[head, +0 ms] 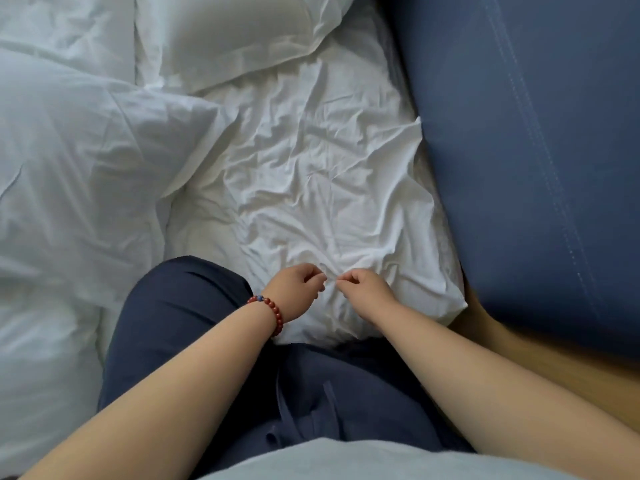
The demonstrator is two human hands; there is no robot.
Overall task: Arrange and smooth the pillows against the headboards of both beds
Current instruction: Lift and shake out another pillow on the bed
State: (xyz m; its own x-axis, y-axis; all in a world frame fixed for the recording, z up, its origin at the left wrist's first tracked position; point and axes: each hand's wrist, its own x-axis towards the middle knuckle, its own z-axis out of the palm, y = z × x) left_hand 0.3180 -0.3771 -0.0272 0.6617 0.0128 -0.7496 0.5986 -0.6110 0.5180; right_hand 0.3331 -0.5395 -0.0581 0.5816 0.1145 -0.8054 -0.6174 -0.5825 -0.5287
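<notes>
Blue padded headboard (536,133) on the right, white linen spread everywhere else.

Flat along the headboard's base, lengthwise, a crumpled white pillow (311,174), its near corner just beside the wood frame (519,344). Beyond it, a second, smoother pillow (242,36); to the left, a bunched duvet (69,168). Over the crumpled pillow's near end, left hand (298,289), with a red bead bracelet (266,310), and right hand (367,289), close together, fingers loosely curled, tips at the cloth. Pinching the case or only touching it: cannot tell. Probably light and soft, limp in the middle, with a loose cotton case apt to slide over the filling. Best taken at the two near corners or along the side seams, then lifted, shaken and stood against the headboard. After that, flat-palmed strokes outward for the creases.
</notes>
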